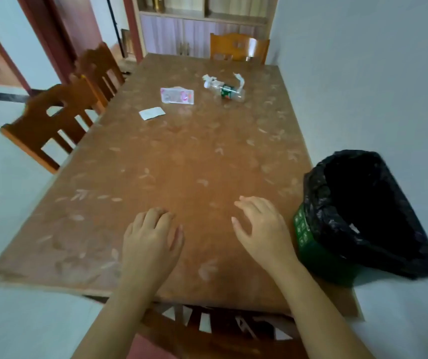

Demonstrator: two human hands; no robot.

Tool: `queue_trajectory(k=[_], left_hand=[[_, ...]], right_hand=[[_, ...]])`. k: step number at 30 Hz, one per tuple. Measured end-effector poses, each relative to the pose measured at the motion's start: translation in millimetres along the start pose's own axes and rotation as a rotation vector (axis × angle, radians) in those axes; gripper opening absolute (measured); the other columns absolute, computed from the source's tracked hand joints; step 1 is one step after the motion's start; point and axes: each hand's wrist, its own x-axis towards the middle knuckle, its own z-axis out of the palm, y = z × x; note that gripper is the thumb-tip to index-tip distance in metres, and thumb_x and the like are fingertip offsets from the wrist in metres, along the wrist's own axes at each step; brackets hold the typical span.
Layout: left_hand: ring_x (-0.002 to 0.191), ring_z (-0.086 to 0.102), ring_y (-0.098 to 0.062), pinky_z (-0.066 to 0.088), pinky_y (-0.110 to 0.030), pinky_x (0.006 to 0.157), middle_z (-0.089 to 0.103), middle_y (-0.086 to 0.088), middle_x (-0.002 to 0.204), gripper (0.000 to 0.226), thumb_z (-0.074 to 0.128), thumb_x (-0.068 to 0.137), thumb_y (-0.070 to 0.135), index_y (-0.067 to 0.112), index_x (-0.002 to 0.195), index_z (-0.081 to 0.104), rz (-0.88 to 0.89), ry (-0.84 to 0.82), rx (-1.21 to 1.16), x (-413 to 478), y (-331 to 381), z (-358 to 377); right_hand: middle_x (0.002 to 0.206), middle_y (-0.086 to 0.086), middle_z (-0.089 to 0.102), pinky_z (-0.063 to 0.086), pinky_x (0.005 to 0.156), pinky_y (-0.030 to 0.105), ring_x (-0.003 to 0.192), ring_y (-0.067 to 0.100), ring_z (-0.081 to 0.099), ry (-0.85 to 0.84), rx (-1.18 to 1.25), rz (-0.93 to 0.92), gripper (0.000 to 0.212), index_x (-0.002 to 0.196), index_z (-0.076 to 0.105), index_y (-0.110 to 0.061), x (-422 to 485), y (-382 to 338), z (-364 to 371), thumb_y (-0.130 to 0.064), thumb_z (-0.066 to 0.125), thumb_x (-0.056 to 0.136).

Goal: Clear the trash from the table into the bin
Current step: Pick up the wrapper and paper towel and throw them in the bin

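Note:
On the far half of the brown table [181, 161] lies the trash: a white paper slip [152, 113], a clear pink-printed plastic wrapper [177, 95], a crushed clear bottle with a green label [227, 91], and crumpled white paper [209, 80] beside it. A green bin [319, 252] lined with a black bag [363, 208] stands at the table's near right corner. My left hand [150, 239] hovers over the near edge with fingers curled and nothing in it. My right hand [262, 229] is spread, empty, just left of the bin.
Two wooden chairs [60, 117] stand along the left side, another [239, 46] at the far end, and one chair back [207, 330] right below my arms. A wall runs close along the right. A cabinet [197, 35] stands behind the table.

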Motion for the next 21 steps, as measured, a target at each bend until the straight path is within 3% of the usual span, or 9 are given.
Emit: queue_trajectory(k=[5,12,17,21], left_hand=[[0.077,0.061,-0.036,0.049,-0.042,0.065,0.068,-0.014,0.09,0.034,0.045,0.08,0.027,0.003,0.086,0.069,-0.24,0.088,0.057,-51,-67,-31],[0.08,0.062,-0.036,0.048,-0.043,0.067,0.068,-0.014,0.091,0.033,0.046,0.079,0.026,0.003,0.087,0.068,-0.52,0.15,0.122,-140,-173,-86],[0.081,0.061,-0.037,0.047,-0.044,0.068,0.067,-0.014,0.092,0.038,0.043,0.081,0.03,0.001,0.088,0.068,-0.683,0.196,0.154,-201,-251,-132],[0.081,0.062,-0.038,0.048,-0.044,0.068,0.067,-0.015,0.092,0.039,0.042,0.082,0.03,0.001,0.088,0.068,-0.773,0.213,0.197,-245,-304,-163]], right_hand=[[0.119,0.003,0.06,0.04,0.095,0.038,0.114,0.022,0.049,-0.158,0.04,-0.153,0.031,0.113,0.06,-0.015,9,-77,53,-0.026,0.059,0.085],[0.105,0.005,0.066,0.047,0.084,0.039,0.1,0.026,0.058,-0.286,0.107,-0.396,0.038,0.101,0.064,-0.013,3,-212,124,-0.034,0.041,0.079],[0.099,0.004,0.067,0.048,0.08,0.035,0.095,0.023,0.058,-0.343,0.153,-0.539,0.033,0.097,0.065,-0.013,-4,-308,172,-0.031,0.045,0.077],[0.092,0.008,0.067,0.05,0.076,0.042,0.087,0.03,0.062,-0.396,0.193,-0.595,0.031,0.092,0.064,-0.01,-8,-380,209,-0.03,0.048,0.075]])
